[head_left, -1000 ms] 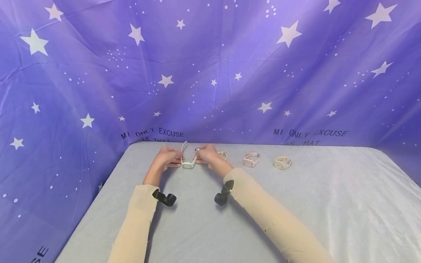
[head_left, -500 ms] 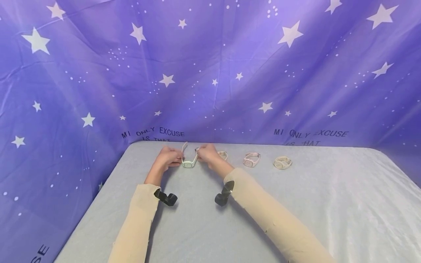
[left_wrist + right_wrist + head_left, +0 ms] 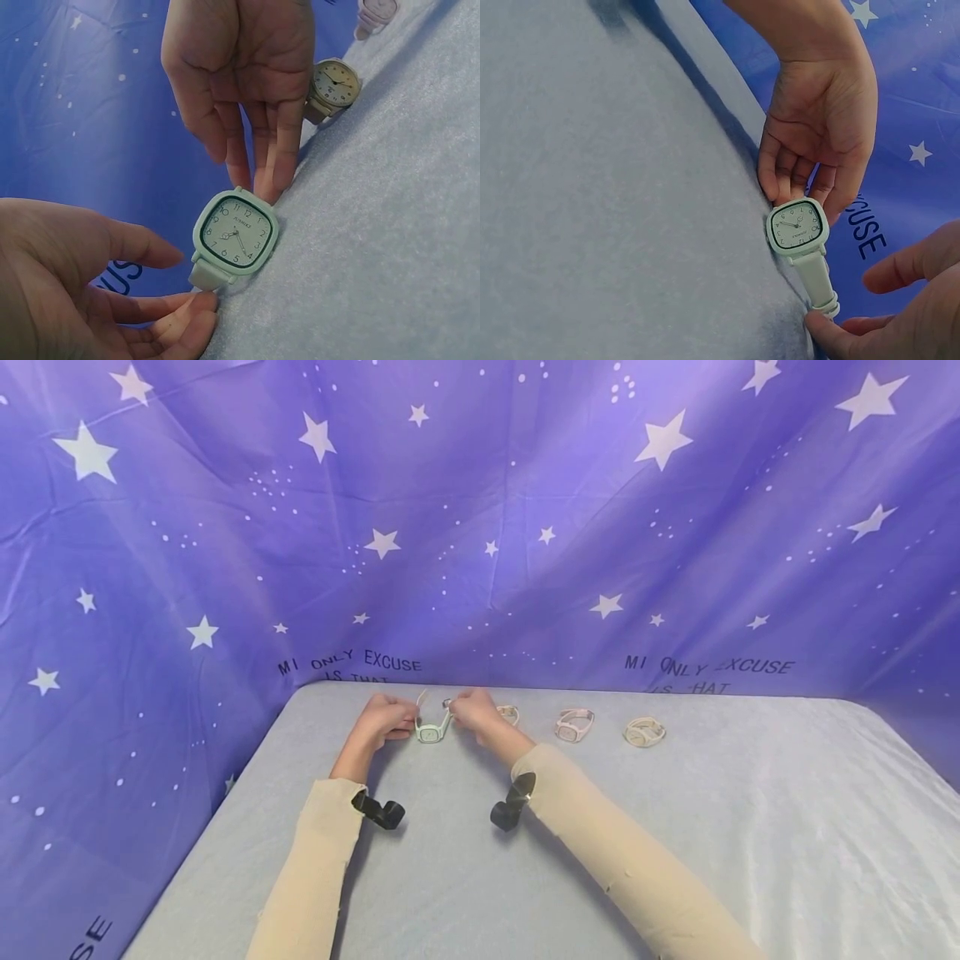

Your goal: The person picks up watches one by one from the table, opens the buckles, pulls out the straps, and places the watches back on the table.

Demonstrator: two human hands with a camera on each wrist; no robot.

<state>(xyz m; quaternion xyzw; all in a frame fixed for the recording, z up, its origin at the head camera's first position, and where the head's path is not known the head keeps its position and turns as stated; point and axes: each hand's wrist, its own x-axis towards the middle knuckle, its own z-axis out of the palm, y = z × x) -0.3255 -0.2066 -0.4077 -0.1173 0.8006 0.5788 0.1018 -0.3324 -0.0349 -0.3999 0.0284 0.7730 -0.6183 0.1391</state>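
Note:
A pale green watch (image 3: 430,734) with a rounded square face stands on the table between my hands, its two strap ends rising away from the face. My left hand (image 3: 386,717) is at the left strap; in the left wrist view the fingertips (image 3: 201,304) are right at the strap below the case, with the thumb apart. On the other side, my right hand (image 3: 474,710) is beside the buckle strap (image 3: 815,279). The right wrist view has its fingertip at the keeper loops and its thumb held away.
Right of my right hand lies a beige round-faced watch (image 3: 334,82), partly hidden by the hand in the head view. Further right are a pink watch (image 3: 573,727) and a cream watch (image 3: 644,732). A purple star-printed curtain (image 3: 525,568) hangs behind the table (image 3: 675,860).
The left strap's free end has sunk lower, and the green watch's face has tipped up a little. Both hands stay nearly in place.

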